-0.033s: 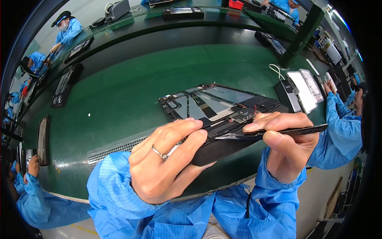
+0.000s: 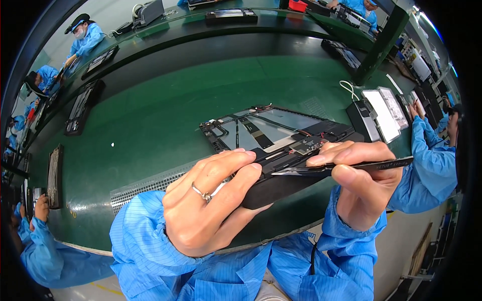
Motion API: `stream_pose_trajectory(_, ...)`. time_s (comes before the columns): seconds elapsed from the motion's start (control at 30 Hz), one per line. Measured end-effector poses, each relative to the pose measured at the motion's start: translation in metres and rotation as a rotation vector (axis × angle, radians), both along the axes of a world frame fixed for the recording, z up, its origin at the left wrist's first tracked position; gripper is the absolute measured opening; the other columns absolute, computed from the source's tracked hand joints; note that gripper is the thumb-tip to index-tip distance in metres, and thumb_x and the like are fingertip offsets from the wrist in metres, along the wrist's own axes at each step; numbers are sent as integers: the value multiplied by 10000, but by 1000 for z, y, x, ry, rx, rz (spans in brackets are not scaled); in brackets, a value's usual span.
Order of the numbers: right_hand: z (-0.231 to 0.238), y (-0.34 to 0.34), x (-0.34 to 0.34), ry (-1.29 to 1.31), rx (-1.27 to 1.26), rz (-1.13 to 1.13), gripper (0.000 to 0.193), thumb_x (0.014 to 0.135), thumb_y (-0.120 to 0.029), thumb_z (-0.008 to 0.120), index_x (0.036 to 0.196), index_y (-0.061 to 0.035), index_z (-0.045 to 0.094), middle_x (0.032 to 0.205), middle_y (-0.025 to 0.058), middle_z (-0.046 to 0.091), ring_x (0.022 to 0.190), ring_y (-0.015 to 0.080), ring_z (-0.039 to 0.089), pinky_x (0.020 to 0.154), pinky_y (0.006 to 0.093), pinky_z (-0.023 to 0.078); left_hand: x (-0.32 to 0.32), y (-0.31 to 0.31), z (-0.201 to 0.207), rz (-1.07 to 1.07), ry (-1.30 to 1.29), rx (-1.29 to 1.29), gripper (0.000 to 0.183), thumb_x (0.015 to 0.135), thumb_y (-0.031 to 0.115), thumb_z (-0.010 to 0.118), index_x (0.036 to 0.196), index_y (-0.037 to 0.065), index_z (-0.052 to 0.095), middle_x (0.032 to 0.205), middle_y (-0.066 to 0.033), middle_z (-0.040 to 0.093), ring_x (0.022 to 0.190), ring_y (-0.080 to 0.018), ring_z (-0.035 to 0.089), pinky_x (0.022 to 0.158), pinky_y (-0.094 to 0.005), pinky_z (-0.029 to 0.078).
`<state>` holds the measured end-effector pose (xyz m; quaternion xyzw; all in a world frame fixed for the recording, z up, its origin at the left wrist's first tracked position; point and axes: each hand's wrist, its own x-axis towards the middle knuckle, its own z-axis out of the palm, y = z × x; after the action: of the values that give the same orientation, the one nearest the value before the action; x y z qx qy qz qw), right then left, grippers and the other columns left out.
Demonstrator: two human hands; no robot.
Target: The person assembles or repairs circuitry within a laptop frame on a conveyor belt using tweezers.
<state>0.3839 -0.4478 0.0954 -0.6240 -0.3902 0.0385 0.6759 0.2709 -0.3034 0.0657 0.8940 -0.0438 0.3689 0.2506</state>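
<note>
Left hand [image 2: 201,210]: we clamp fingers on the panel's [image 2: 281,133] near edge, low centre.
Right hand [image 2: 359,188]: fingers pinch the tool [image 2: 371,164].
Panel: looks thin, stiff, fragile; we grip edges only.

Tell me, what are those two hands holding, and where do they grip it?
The left hand grips the near edge of an opened black device; the right hand pinches a thin black tool mid-shaft.
</note>
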Motion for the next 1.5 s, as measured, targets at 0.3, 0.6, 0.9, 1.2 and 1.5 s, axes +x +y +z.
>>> stream_pose_trajectory(0.3,-1,4,-4,-35,14,4,98,599,-11,524,693,5,503,627,171,578,631,282,595,755,375,412,-4,2,-1,-8,-22,-18,401,545,38,717,890,-21,523,919,-184,554,826,-296,568,704,-341,477)
stream_pose_trajectory(0.6,-1,8,-5,-71,23,35,107,604,-16,521,704,15,497,651,187,581,638,283,590,752,378,413,-3,15,-2,-48,-141,263,428,489,23,728,862,-5,520,865,-178,562,775,-312,582,676,-360,495)
stream_pose_trajectory(0.9,-15,31,12,-785,102,-77,173,699,47,500,858,112,517,834,271,556,750,270,577,725,327,459,21,24,3,-148,-336,347,382,513,23,696,858,-52,551,802,-183,576,702,-297,594,630,-351,508)
stream_pose_trajectory(1.2,-3,33,37,-1310,-452,-517,317,705,46,544,1020,44,507,859,164,580,735,182,584,670,235,463,56,41,29,-123,51,218,593,647,213,665,1127,-16,402,918,-166,528,901,-268,531,780,-310,413)
stream_pose_trajectory(1.5,-3,13,104,-1088,-250,-605,393,716,132,450,1086,7,489,884,161,572,771,228,584,711,293,475,100,99,-95,195,243,73,461,611,147,685,1013,42,487,948,-127,557,901,-290,533,764,-314,436)
